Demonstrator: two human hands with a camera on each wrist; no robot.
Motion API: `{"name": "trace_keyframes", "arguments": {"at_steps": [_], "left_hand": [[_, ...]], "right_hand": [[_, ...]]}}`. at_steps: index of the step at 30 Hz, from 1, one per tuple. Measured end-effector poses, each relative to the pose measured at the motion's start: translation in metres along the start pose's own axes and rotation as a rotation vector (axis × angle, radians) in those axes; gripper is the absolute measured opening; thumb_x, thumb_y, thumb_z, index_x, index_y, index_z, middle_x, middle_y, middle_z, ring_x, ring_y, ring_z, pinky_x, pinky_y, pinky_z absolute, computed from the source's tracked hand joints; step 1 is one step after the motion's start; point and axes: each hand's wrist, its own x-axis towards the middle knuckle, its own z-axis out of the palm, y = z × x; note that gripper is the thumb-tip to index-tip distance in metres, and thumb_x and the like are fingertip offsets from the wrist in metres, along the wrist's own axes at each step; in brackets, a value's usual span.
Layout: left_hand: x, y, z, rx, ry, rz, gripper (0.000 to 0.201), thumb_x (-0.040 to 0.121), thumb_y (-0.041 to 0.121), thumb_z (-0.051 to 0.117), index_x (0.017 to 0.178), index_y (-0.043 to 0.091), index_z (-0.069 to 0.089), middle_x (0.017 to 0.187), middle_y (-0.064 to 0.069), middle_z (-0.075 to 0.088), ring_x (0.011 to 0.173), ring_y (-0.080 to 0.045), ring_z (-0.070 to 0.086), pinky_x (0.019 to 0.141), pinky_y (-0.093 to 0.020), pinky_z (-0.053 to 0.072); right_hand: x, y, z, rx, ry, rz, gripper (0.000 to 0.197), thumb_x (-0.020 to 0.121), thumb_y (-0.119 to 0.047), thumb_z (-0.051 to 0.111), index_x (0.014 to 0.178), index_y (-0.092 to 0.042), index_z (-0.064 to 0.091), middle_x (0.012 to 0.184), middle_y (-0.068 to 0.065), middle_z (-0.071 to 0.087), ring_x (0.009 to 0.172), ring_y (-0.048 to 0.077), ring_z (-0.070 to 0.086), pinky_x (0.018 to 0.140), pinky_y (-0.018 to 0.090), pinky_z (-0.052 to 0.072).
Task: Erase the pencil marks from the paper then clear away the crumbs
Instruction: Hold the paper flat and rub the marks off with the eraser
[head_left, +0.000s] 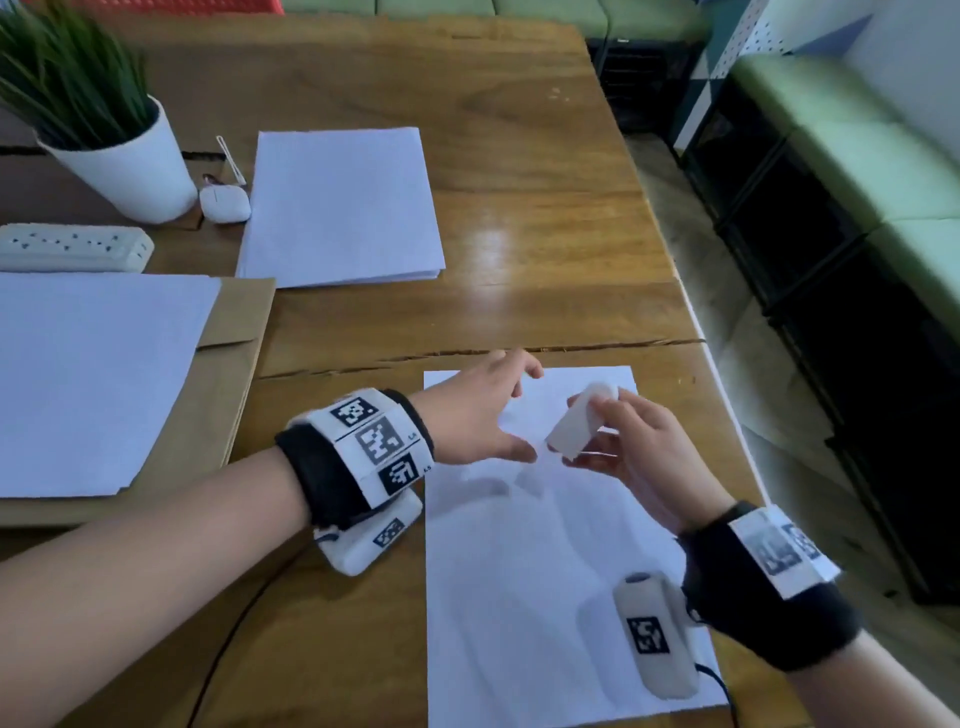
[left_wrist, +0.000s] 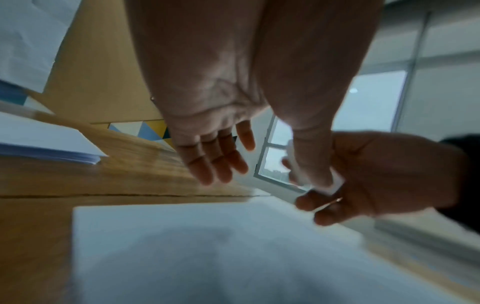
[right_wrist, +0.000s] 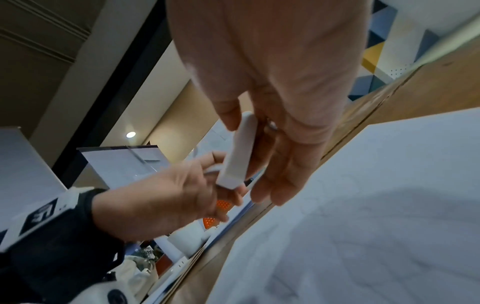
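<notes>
A white sheet of paper (head_left: 545, 571) lies on the wooden table in front of me; any pencil marks or crumbs on it are too faint to make out. My right hand (head_left: 597, 431) holds a white block eraser (head_left: 579, 421) tilted in the air above the sheet's far end, thumb on one side and fingers on the other. The right wrist view shows the eraser (right_wrist: 239, 152) pinched the same way. My left hand (head_left: 530, 410) hovers just left of it, fingers spread, its thumb close to the eraser's lower end. I cannot tell whether the thumb touches it.
A stack of white paper (head_left: 343, 208) lies further back, and more sheets rest on a brown envelope (head_left: 234, 374) at the left. A potted plant (head_left: 130, 166), a power strip (head_left: 72, 247) and a small white case (head_left: 224, 203) stand far left. The table's edge (head_left: 727, 364) runs close on the right.
</notes>
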Motion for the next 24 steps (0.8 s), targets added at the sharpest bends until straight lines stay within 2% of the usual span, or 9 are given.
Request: {"name": "trace_keyframes", "arguments": {"at_steps": [2, 3, 6, 9, 13, 16, 19, 22, 24], "left_hand": [[-0.005, -0.016, 0.009, 0.297, -0.089, 0.026, 0.093, 0.077, 0.045, 0.07, 0.148, 0.025, 0.012, 0.151, -0.001, 0.019, 0.139, -0.017, 0.018, 0.111, -0.032, 0.021], [-0.007, -0.023, 0.013, 0.408, -0.141, 0.036, 0.101, 0.077, 0.05, 0.068, 0.15, 0.027, 0.002, 0.157, 0.0, 0.004, 0.144, -0.018, 0.005, 0.115, -0.035, 0.011], [-0.014, -0.035, 0.024, 0.587, -0.286, 0.031, 0.108, 0.077, 0.057, 0.063, 0.147, 0.033, -0.015, 0.157, 0.001, -0.02, 0.145, -0.024, -0.013, 0.116, -0.045, 0.001], [-0.024, -0.043, 0.024, 0.652, -0.355, 0.03, 0.102, 0.081, 0.057, 0.058, 0.146, 0.034, -0.017, 0.155, 0.0, -0.025, 0.145, -0.025, -0.016, 0.115, -0.05, 0.0], [-0.04, -0.052, 0.012, 0.701, -0.397, 0.009, 0.101, 0.083, 0.045, 0.064, 0.147, 0.036, -0.013, 0.156, 0.0, -0.024, 0.145, -0.025, -0.013, 0.116, -0.051, 0.004], [-0.051, -0.057, 0.004, 0.635, -0.392, -0.042, 0.098, 0.082, 0.031, 0.07, 0.149, 0.034, -0.001, 0.158, 0.001, -0.016, 0.146, -0.023, -0.009, 0.118, -0.045, 0.009], [-0.055, -0.05, 0.008, 0.521, -0.298, -0.009, 0.085, 0.082, 0.033, 0.069, 0.148, 0.026, 0.015, 0.159, 0.0, -0.007, 0.146, -0.019, -0.006, 0.116, -0.037, 0.01], [-0.046, -0.032, 0.026, 0.463, -0.24, 0.082, 0.096, 0.077, 0.042, 0.072, 0.149, 0.027, 0.01, 0.159, 0.003, -0.01, 0.146, -0.021, -0.011, 0.119, -0.042, 0.005], [-0.035, -0.021, 0.035, 0.472, -0.234, 0.11, 0.106, 0.074, 0.044, 0.074, 0.15, 0.027, 0.002, 0.158, 0.003, -0.012, 0.145, -0.024, -0.013, 0.118, -0.046, 0.005]], "right_hand": [[-0.006, 0.005, -0.01, 0.054, 0.081, 0.02, 0.023, 0.098, -0.013, 0.037, 0.087, -0.007, 0.057, 0.08, 0.013, 0.057, 0.069, 0.031, 0.068, 0.067, 0.04, 0.057], [-0.01, 0.007, -0.015, 0.08, 0.112, 0.023, 0.022, 0.097, -0.013, 0.038, 0.087, -0.006, 0.056, 0.08, 0.016, 0.056, 0.066, 0.032, 0.069, 0.063, 0.04, 0.059], [-0.024, 0.015, -0.029, 0.058, 0.208, -0.004, 0.017, 0.095, -0.014, 0.042, 0.088, -0.006, 0.055, 0.079, 0.014, 0.055, 0.058, 0.025, 0.069, 0.043, 0.025, 0.052], [-0.034, 0.023, -0.035, -0.098, 0.27, -0.043, 0.01, 0.09, -0.011, 0.051, 0.095, -0.006, 0.057, 0.079, 0.005, 0.058, 0.049, 0.011, 0.059, 0.038, 0.018, 0.034], [-0.046, 0.032, -0.03, -0.382, 0.173, -0.059, 0.01, 0.091, -0.008, 0.051, 0.093, -0.01, 0.06, 0.061, -0.003, 0.053, 0.05, 0.01, 0.035, 0.044, 0.019, 0.025], [-0.053, 0.036, -0.015, -0.497, 0.034, -0.018, 0.012, 0.095, -0.013, 0.045, 0.095, -0.009, 0.056, 0.065, -0.002, 0.054, 0.047, 0.011, 0.035, 0.039, 0.017, 0.025], [-0.054, 0.04, 0.003, -0.619, -0.042, -0.012, 0.007, 0.095, -0.019, 0.047, 0.095, -0.017, 0.054, 0.074, 0.0, 0.063, 0.047, 0.01, 0.04, 0.04, 0.019, 0.029], [-0.05, 0.038, 0.019, -0.762, -0.085, 0.017, 0.018, 0.091, -0.031, 0.051, 0.101, -0.017, 0.056, 0.073, -0.003, 0.066, 0.047, 0.01, 0.041, 0.043, 0.02, 0.03], [-0.046, 0.035, 0.026, -0.843, -0.05, 0.033, 0.025, 0.089, -0.036, 0.052, 0.093, -0.012, 0.058, 0.066, -0.003, 0.061, 0.047, 0.012, 0.039, 0.043, 0.02, 0.029]]}}
